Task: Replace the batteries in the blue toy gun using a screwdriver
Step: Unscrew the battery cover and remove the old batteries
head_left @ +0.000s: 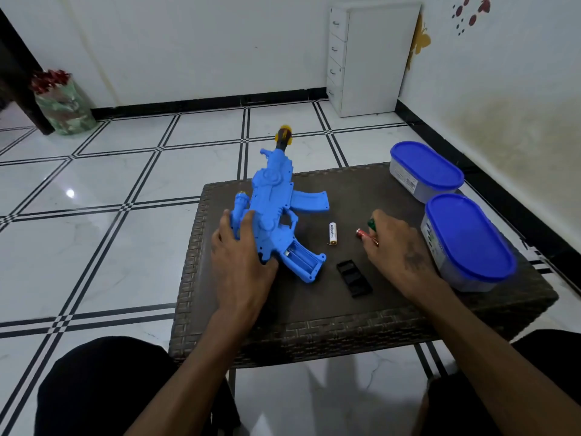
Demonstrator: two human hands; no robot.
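- The blue plastic toy gun [276,212] lies on its side on the dark woven-wicker worktop [314,322], muzzle pointing away and overhanging the far edge. Its handle compartment [300,258] is uncovered, and I cannot tell whether a cell sits inside.
- My left hand [240,265] presses on the rear of the gun, fingers curled over the body and scope: a holding grip.
- My right hand [397,247] is closed around a red-and-copper cylindrical battery [364,236]. A green tip [371,223] shows above the fingers, possibly the screwdriver; I cannot confirm.
- A white cylindrical battery [333,234] lies loose between the gun and my right hand. Risk: it is round, so a nudge could roll it off the worktop.
- The black ribbed plastic cover [354,277] lies near the handle. I see no screw anywhere, and one that small is easily lost in the weave.
- Risk: holding two items in one grip, I may drop one.
- Risk: mixing spent and fresh cells, or seating one with polarity reversed.
- Two clear tubs with blue lids [468,237] stand close to my right wrist, so a sweep of the arm could knock them.
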